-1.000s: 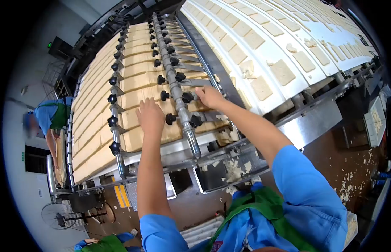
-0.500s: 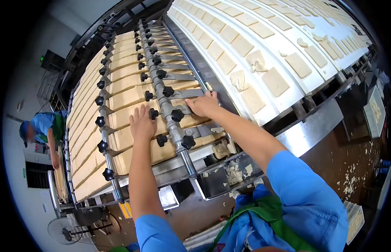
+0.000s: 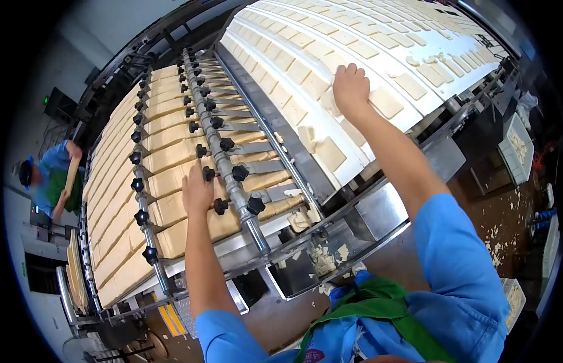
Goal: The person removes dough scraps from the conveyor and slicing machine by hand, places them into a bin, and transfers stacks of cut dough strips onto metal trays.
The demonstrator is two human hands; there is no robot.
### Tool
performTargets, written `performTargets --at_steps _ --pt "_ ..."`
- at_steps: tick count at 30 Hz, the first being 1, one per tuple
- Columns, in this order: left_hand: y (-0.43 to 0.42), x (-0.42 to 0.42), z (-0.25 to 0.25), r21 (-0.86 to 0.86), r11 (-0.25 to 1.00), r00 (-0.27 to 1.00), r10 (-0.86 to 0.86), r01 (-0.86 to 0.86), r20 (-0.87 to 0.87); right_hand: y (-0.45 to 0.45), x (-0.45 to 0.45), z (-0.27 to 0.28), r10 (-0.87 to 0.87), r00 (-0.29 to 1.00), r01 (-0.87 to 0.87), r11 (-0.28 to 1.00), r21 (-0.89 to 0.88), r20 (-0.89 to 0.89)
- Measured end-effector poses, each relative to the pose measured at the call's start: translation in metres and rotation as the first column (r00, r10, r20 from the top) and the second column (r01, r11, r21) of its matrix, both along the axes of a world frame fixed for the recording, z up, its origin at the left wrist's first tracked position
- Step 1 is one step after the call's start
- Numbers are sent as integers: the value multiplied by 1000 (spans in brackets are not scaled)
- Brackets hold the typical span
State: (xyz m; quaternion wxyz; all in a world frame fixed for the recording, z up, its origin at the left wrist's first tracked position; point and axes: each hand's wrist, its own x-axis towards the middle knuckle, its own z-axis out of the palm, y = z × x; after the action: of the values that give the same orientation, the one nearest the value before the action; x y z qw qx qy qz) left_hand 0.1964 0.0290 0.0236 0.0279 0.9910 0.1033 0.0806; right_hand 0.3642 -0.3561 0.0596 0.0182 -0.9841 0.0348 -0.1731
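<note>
My left hand (image 3: 198,190) rests with fingers stretched out on one of the long pale-yellow blocks (image 3: 172,207), close beside a black star knob (image 3: 209,173). My right hand (image 3: 352,91) is over the white conveyor (image 3: 359,156), its fingers curled down among thin flat rectangular slices. Whatever its fingertips hold, if anything, is hidden. One slice (image 3: 385,103) lies just right of that hand, and another (image 3: 330,153) sits near the belt's front end with a crumpled piece (image 3: 306,137) beside it.
A metal bar (image 3: 225,163) with black knobs and flat metal blades crosses the blocks. Scraps lie in a metal tray (image 3: 299,278) below. A co-worker (image 3: 54,175) at the left holds a long pale piece. White crates (image 3: 516,151) stand at the right.
My right hand has left the blades beside the bar and reached right, over the conveyor. My left hand stays on the blocks. The co-worker has raised a long piece.
</note>
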Motion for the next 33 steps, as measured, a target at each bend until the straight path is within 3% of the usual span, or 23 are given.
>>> performTargets --at_steps 1,2,4,5,6,7,10,12,13,15,16,18,20,22,25,28,29,30,31,32,33 --pt "-1 -4 6 -352 936 999 30 -17 30 -1 -3 1 9 1000 -9 1000 -3 1" --pt "15 -2 -19 -468 856 929 -36 218 367 -2 -5 1 32 999 -33 999 17 31" --pt "12 -31 -7 -210 969 948 -62 133 313 2 -14 7 72 995 -74 997 31 69" --pt "2 -52 -1 -215 969 949 -47 119 312 4 -29 4 99 984 -91 994 -60 150" --pt "-27 -77 19 12 999 979 44 -47 201 6 -38 3 130 965 -98 984 -148 227" --pt "-41 -96 28 256 950 981 158 -181 110 6 -36 -3 140 964 -108 983 -149 226" --pt "-33 -130 -11 346 923 980 122 -170 156 8 -23 -20 257 912 -182 952 -246 320" --pt "-33 -131 -17 334 931 983 103 -149 150 22 -22 -17 288 943 -274 956 -101 167" --pt "-32 -132 -19 345 925 983 115 -158 142 37 -31 -15 378 873 -361 926 -112 310" --pt "-29 -128 -23 331 929 982 130 -169 135 46 -44 -17 420 879 -397 907 -141 226" --pt "-27 -128 -25 310 936 982 131 -167 133 45 -53 -34 400 868 -343 912 -225 295" --pt "-32 -131 -23 339 924 979 126 -174 159 43 -40 -52 297 936 -240 931 -274 189" --pt "-34 -131 -25 328 931 975 99 -162 200 47 -33 -49 365 908 -313 918 -245 207" --pt "-37 -131 -25 319 933 976 111 -167 188 40 -46 -22 417 908 -413 908 -76 50" --pt "-41 -130 -20 318 929 975 136 -188 177 44 -93 9 564 757 -644 729 231 329" --pt "-38 -137 -30 144 982 969 90 -126 231 47 -183 -2 658 728 -631 534 563 191" --pt "-42 -145 -33 135 986 970 68 -101 235 44 -207 -1 738 674 -577 545 608 -22" --pt "-46 -156 -35 156 983 965 52 -94 256 42 -223 -10 795 574 -621 581 526 -199" --pt "-52 -166 -36 179 979 960 40 -92 276 31 -235 -17 870 419 -744 493 451 -258" --pt "-56 -175 -35 178 981 960 29 -82 280 25 -237 -22 891 389 -819 451 354 -235" --pt "-62 -184 -31 193 975 969 65 -113 240 24 -224 -28 868 470 -799 496 340 -161"
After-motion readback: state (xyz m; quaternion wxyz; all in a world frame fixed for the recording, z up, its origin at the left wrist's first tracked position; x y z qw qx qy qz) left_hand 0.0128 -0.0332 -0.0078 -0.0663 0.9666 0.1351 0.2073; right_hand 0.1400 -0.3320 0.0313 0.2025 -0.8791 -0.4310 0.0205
